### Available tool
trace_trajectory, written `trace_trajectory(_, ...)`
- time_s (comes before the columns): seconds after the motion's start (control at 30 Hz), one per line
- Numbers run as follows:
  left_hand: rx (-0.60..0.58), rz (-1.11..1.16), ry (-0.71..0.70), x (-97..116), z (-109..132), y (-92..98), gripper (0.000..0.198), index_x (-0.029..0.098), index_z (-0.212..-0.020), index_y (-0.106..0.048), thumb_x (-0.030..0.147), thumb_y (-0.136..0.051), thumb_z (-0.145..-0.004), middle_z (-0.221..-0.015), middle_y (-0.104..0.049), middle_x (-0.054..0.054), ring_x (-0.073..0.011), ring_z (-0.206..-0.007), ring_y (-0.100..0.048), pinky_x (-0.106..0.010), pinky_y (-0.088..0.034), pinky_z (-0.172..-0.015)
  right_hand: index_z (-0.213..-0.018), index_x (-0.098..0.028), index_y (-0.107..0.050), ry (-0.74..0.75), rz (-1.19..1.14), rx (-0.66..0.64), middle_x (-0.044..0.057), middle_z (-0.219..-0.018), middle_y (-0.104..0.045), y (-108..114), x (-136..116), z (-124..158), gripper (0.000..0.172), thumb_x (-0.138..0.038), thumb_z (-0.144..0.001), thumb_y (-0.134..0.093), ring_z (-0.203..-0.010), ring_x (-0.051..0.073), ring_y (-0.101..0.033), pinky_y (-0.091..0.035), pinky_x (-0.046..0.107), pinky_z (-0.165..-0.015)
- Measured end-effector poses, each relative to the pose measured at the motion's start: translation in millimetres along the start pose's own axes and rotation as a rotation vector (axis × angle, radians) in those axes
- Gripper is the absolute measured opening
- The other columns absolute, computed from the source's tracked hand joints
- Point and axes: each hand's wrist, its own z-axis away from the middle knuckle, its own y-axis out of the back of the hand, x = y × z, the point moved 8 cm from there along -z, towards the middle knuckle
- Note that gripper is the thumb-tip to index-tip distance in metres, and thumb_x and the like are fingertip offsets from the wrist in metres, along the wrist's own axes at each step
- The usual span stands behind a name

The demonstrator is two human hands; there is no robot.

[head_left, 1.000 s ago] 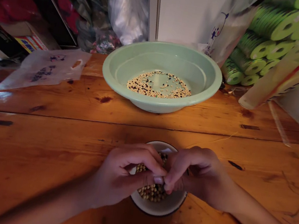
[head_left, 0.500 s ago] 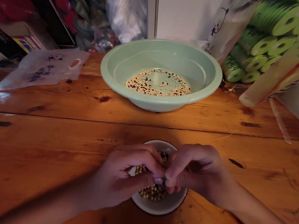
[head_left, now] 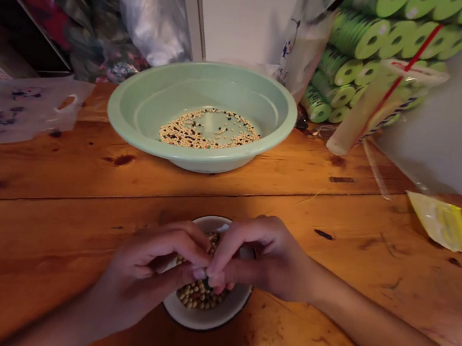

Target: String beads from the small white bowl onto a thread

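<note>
Above a small white bowl (head_left: 230, 311) with a dark rim, my two hands meet at the fingertips. The bowl holds small round tan and dark beads (head_left: 196, 296). My left hand (head_left: 159, 264) is closed in a pinch, thumb against forefinger. My right hand (head_left: 259, 256) pinches too, its tips touching those of the left. A small dark bit shows between the fingertips, too small and too covered to name. Part of the bowl's contents is hidden behind the fingers.
A large green basin (head_left: 132, 131) with scattered tan and dark beads stands behind the bowl on the wooden table (head_left: 49, 238). A plastic bag (head_left: 18, 104) lies left. A cup with a red straw (head_left: 357, 120), a yellow packet (head_left: 442, 221) and stacked green rolls (head_left: 357, 38) are right.
The view has turned to the right, so the basin, bowl and hands appear further left, and the whole yellow packet shows. Both hands keep their pinch over the bowl.
</note>
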Motion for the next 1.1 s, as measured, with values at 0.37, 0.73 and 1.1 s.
trace_trajectory(0.37,0.064,-0.048,0.012,0,-2,9.3,0.013,0.026,-0.079,-0.07,0.013,-0.065,-0.079,-0.073,-0.069,0.003,-0.0094,-0.062,-0.064,-0.013,-0.055,-0.057,-0.076,-0.014,-0.065,0.031,-0.009,-0.046,-0.001,-0.073,-0.065,1,0,-3,0.011,-0.02,-0.077,-0.074,-0.065,0.007,-0.062,-0.052,0.019,-0.063)
trace_trajectory(0.73,0.166,-0.012,0.046,-5,-2,11.6,0.008,0.022,-0.083,-0.067,0.019,-0.06,-0.086,-0.077,-0.063,0.001,-0.0081,-0.072,-0.062,-0.012,-0.051,-0.064,-0.083,-0.015,-0.056,0.111,0.208,0.042,-0.003,-0.076,-0.056,-1,-14,4,0.009,-0.015,-0.085,-0.065,-0.067,0.006,-0.053,-0.044,0.018,-0.064)
trace_trajectory(1.1,0.115,0.109,0.052,-5,0,4.4,0.012,0.018,-0.085,-0.066,0.019,-0.056,-0.091,-0.08,-0.062,-0.001,-0.011,-0.076,-0.059,-0.018,-0.049,-0.068,-0.087,-0.017,-0.059,0.097,0.258,0.067,-0.001,-0.083,-0.059,0,-9,8,0.01,-0.008,-0.085,-0.064,-0.071,0.008,-0.061,-0.049,0.02,-0.065)
